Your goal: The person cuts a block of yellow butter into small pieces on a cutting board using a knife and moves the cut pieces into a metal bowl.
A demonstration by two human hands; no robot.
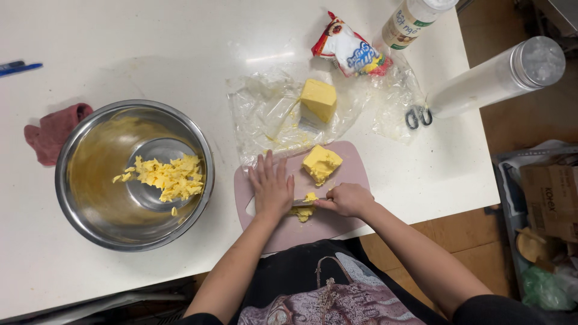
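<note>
My left hand (pixel 271 186) lies flat, fingers apart, on a pink cutting board (pixel 352 174), pressing on the blade of a knife (pixel 303 202). My right hand (pixel 348 200) grips the knife's handle. Under the blade sit small yellow butter pieces (pixel 304 212). A larger butter chunk (pixel 321 164) rests at the board's far side. A bigger butter block (pixel 318 100) stands on crumpled clear plastic wrap (pixel 265 117) beyond the board. To the left, a steel mixing bowl (pixel 90 198) holds several chopped butter bits (pixel 165 177).
A red cloth (pixel 53 131) lies left of the bowl. A snack packet (pixel 349 51), a white bottle (pixel 409 23), scissors (pixel 418 117) and a tall clear canister (pixel 497 78) sit at the back right. A blue pen (pixel 18 67) lies far left. Boxes (pixel 545 198) stand past the counter's right edge.
</note>
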